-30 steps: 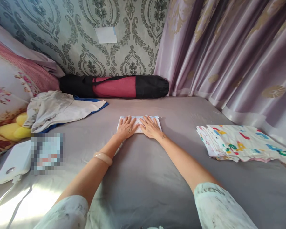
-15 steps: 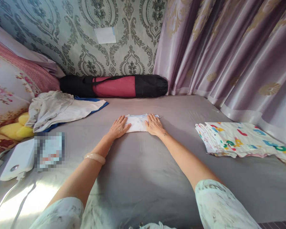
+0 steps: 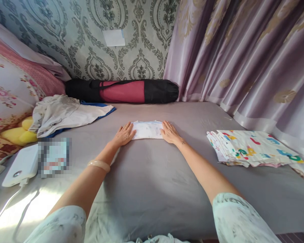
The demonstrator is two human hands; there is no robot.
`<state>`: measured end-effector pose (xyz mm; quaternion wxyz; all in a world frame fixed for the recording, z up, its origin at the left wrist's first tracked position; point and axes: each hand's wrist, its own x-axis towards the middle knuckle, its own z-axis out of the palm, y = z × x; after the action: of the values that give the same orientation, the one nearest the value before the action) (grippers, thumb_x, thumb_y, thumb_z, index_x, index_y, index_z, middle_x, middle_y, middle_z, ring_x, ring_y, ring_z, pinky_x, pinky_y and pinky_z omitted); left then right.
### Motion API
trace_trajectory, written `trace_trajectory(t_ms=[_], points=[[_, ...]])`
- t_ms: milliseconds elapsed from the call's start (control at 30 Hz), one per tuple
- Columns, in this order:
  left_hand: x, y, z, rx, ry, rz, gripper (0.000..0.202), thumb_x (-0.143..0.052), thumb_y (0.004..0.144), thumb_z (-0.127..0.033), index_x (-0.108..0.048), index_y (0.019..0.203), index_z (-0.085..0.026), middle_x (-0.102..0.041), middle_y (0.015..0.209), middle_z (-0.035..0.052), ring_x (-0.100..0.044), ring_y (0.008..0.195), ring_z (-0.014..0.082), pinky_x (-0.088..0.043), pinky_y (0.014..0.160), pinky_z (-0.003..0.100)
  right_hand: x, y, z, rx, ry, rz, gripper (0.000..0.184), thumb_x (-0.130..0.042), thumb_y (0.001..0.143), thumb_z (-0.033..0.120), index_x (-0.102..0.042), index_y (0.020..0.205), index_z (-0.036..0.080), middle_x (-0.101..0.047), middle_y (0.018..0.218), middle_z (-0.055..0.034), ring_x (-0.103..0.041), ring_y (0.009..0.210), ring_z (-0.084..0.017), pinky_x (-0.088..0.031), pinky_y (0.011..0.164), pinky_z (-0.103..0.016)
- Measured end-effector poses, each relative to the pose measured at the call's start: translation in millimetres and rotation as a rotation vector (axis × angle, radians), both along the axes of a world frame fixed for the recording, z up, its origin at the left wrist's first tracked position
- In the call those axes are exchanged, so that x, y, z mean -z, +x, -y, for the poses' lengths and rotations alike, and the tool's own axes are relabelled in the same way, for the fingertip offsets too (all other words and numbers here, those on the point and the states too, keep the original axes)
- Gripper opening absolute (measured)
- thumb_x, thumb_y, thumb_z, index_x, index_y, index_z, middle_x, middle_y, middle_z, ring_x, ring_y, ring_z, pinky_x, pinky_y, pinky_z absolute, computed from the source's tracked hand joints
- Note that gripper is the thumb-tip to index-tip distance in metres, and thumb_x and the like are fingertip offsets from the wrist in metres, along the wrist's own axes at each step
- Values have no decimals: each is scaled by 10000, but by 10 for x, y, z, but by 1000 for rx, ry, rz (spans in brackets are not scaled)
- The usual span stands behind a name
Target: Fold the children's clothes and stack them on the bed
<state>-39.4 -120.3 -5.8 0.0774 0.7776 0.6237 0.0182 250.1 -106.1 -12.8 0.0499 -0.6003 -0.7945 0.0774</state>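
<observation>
A small folded white cloth [image 3: 147, 131] with faint print and a pale blue edge lies flat on the grey bed sheet [image 3: 152, 168]. My left hand [image 3: 124, 134] rests palm down on its left end, fingers stretched out. At the right end, my right hand [image 3: 170, 132] also lies flat, with its fingers extended over the cloth's edge. Neither hand grips the cloth; both press or rest on it. What the palms cover is hidden.
To the right sits a stack of folded printed cloths [image 3: 255, 146]. A rolled mat in a black and red bag [image 3: 121, 91] lies against the wall. At left are a crumpled white garment [image 3: 66, 114], a yellow plush [image 3: 20, 131] and a white power bank [image 3: 21, 165] with a cable.
My right hand has slid rightward to the cloth's right end, uncovering more of the cloth. My left hand has shifted slightly left. The cloth looks smoother.
</observation>
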Motion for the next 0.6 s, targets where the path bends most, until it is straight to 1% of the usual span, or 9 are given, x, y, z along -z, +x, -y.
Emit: trace_trajectory(t_ms=[67,133,200,267,367,433,500,600], points=[[-72,48,-2,-6,4,-31,670,-165,990,-508,-266,1529,-122,-203,1617,130,-174,1496,250,-183,1193,484,-62,-33,3,2,-15,10,631,-193,988,374,-257,1535,66,-185,1620,-128,-145,1497,-244,-119,1212,-449],[-134,121,-6,-8,61,-44,638,-183,995,-482,-311,1512,-129,-231,1610,133,-164,1498,262,-165,1196,495,-130,-85,9,-2,8,3,627,-187,991,372,-265,1533,67,-186,1619,-129,-134,1499,-247,-84,1212,-471],[-154,200,-14,6,132,-35,614,-183,1001,-455,-322,1509,-139,-249,1606,126,-165,1498,252,-153,1205,472,-165,-148,14,-21,55,-20,627,-174,997,378,-262,1536,69,-182,1620,-124,-121,1501,-241,-72,1214,-464],[-121,258,-27,19,137,-18,606,-182,1003,-448,-320,1513,-150,-267,1602,116,-184,1494,247,-167,1205,446,-145,-203,11,-46,71,-37,627,-167,1001,384,-260,1538,74,-191,1619,-119,-127,1500,-232,-84,1216,-444],[-18,277,-48,21,79,1,615,-176,1002,-471,-325,1512,-161,-272,1601,109,-184,1493,259,-187,1195,446,-44,-241,-11,-62,42,-31,621,-165,1004,386,-278,1533,79,-227,1612,-115,-149,1496,-226,-95,1217,-432],[33,263,-57,19,67,13,622,-165,1001,-489,-318,1515,-174,-261,1607,101,-169,1497,255,-180,1193,446,23,-239,-30,-60,44,-25,619,-168,1006,387,-285,1531,80,-234,1611,-112,-151,1495,-227,-95,1218,-433],[48,251,-58,17,66,18,626,-163,1001,-493,-310,1519,-173,-253,1609,101,-160,1499,248,-163,1197,444,61,-231,-46,-60,51,-23,621,-173,1007,391,-285,1530,77,-234,1611,-112,-152,1494,-232,-93,1218,-436],[34,248,-53,16,51,17,628,-167,1002,-487,-308,1519,-160,-257,1606,110,-158,1500,251,-159,1196,459,72,-224,-53,-64,47,-20,619,-177,1008,391,-283,1531,79,-239,1609,-114,-161,1492,-237,-96,1217,-443]])
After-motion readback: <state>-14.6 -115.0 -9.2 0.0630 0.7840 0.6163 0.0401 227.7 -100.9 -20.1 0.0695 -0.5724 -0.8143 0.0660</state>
